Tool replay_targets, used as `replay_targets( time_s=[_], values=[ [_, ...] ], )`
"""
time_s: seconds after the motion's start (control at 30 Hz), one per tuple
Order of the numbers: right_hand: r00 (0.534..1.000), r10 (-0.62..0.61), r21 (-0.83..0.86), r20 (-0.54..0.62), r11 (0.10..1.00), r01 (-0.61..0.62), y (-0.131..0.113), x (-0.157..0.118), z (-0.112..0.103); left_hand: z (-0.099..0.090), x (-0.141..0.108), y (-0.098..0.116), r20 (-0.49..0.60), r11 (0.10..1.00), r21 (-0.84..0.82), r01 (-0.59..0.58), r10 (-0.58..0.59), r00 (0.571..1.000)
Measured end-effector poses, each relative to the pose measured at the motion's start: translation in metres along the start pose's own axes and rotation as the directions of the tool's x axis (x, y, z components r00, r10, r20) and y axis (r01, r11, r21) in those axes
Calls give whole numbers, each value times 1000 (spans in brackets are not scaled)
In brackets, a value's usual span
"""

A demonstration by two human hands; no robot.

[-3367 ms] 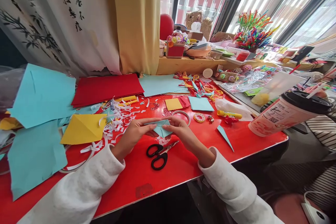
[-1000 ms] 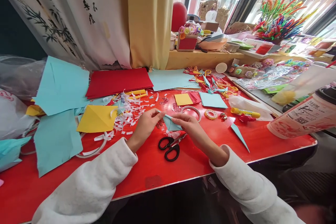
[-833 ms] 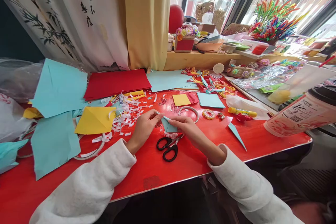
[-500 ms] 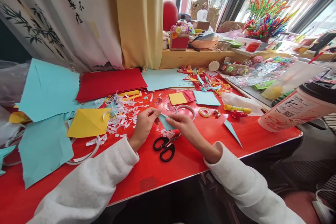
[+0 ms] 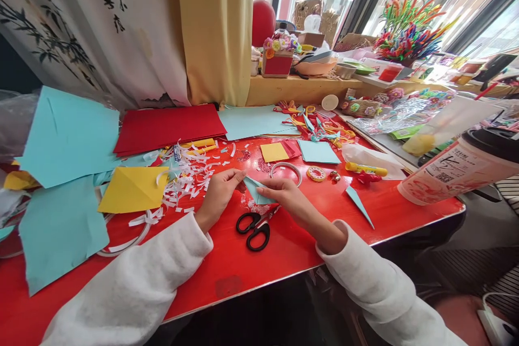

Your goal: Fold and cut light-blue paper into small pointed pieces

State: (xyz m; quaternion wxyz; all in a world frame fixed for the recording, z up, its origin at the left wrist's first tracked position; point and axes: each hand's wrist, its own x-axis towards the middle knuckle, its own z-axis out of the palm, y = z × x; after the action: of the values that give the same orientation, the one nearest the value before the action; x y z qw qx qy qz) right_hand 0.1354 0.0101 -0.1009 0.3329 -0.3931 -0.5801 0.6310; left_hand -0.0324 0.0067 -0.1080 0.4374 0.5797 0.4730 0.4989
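Observation:
A small folded light-blue paper (image 5: 259, 195) with a pointed tip is held over the red table between both hands. My left hand (image 5: 220, 194) pinches its pointed upper-left end between thumb and fingers. At its wider right part, my right hand (image 5: 287, 195) grips the paper, the thumb lying on top. Black-handled scissors (image 5: 258, 231) lie just below the paper, with their blades partly hidden under my right hand. To the right rests a slim folded blue paper piece (image 5: 360, 206). Behind the hands is a white tape ring (image 5: 299, 172).
White paper scraps (image 5: 190, 173), a yellow sheet (image 5: 133, 189) and large blue sheets (image 5: 67, 232) cover the left. Red paper (image 5: 170, 128) is stacked behind. At right are blue squares (image 5: 319, 152), a glue stick (image 5: 366, 168) and a leaning drink cup (image 5: 450, 167).
My right hand has shifted slightly along the folded paper, and more of the paper's face shows between the hands. My left hand stays at the tip. The view has turned a little.

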Motion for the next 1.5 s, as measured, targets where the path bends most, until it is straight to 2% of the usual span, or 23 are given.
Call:
replay_targets(
  time_s=[0.13,0.33,0.47,0.63,0.83,1.03,1.27,1.5],
  values=[
    [986,136,127,97,981,-147,-1,-2,0,0,1,1,18,1000,-8,2,-2,1000],
    [979,159,260,126,947,-188,0,-2,-2,3,0,3,70,1000,26,1,-3,998],
    [979,167,224,120,956,-191,0,-2,-1,3,-1,2,73,998,62,-27,22,997],
    [985,167,158,46,972,-173,1,-1,3,1,-1,-1,74,994,106,-16,9,997],
    [995,84,33,-55,996,-83,-2,0,6,1,-1,-2,83,994,113,-2,-8,996],
    [997,72,-23,19,997,-71,-3,-1,5,2,-1,-1,68,989,147,-6,-4,998],
    [988,136,58,73,988,-141,0,-2,4,1,-1,-1,82,991,134,-27,16,996],
    [999,41,-87,0,995,-41,1,-3,4,1,-2,2,98,997,76,-27,20,995]
  ],
)
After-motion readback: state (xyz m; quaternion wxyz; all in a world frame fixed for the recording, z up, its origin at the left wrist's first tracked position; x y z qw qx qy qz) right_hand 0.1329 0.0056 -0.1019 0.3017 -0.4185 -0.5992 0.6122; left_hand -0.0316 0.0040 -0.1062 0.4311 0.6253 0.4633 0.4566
